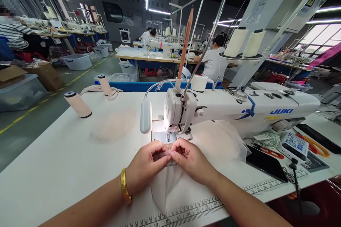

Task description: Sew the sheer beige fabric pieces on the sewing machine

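My left hand (146,165) and my right hand (189,159) meet fingertip to fingertip just in front of the needle of a white JUKI sewing machine (239,111). Between them both hands pinch a small piece of sheer pale mesh fabric (167,181), which drapes toward me over the white table (53,163). A gold bangle circles my left wrist. The presser foot (168,137) stands right behind my fingers, lit by the machine's lamp (146,116).
Two pale thread cones (77,104) lie and stand at the table's far left, beside a mound of mesh (113,125). A dark phone (266,165), scissors with orange handles (314,145) and a label box lie at right. Other people sew at tables behind.
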The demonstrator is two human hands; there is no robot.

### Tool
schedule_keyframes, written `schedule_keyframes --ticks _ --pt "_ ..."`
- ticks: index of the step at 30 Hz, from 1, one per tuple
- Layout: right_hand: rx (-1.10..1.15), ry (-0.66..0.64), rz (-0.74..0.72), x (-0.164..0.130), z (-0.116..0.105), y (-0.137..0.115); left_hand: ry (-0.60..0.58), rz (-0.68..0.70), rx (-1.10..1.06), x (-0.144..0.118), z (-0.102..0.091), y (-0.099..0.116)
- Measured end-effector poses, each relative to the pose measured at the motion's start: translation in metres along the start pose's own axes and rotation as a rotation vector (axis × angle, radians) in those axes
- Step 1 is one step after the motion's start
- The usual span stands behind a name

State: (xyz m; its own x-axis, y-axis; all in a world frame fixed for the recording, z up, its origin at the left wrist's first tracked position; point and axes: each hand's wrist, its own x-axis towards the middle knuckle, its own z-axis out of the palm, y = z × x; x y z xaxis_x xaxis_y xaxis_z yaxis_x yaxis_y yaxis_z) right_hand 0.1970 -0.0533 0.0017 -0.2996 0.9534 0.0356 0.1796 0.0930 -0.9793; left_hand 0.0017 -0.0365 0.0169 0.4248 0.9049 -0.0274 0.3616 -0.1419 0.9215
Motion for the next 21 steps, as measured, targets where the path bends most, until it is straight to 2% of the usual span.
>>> schedule_keyframes --ticks 5,13,17,21 --pt "-0.046 0.037 -0.009 -0.001 0.002 -0.004 0.003 -0.040 -0.038 -0.001 0.004 -0.003" --pt "-0.170 0.085 -0.057 -0.004 0.006 -0.003 0.018 -0.032 -0.119 -0.001 0.006 -0.001" --pt "-0.245 0.133 -0.114 -0.005 0.009 -0.001 0.049 0.003 -0.111 -0.001 0.009 -0.004" --pt "-0.288 0.177 -0.196 -0.005 0.010 0.000 0.058 -0.033 -0.148 0.000 0.012 -0.006"
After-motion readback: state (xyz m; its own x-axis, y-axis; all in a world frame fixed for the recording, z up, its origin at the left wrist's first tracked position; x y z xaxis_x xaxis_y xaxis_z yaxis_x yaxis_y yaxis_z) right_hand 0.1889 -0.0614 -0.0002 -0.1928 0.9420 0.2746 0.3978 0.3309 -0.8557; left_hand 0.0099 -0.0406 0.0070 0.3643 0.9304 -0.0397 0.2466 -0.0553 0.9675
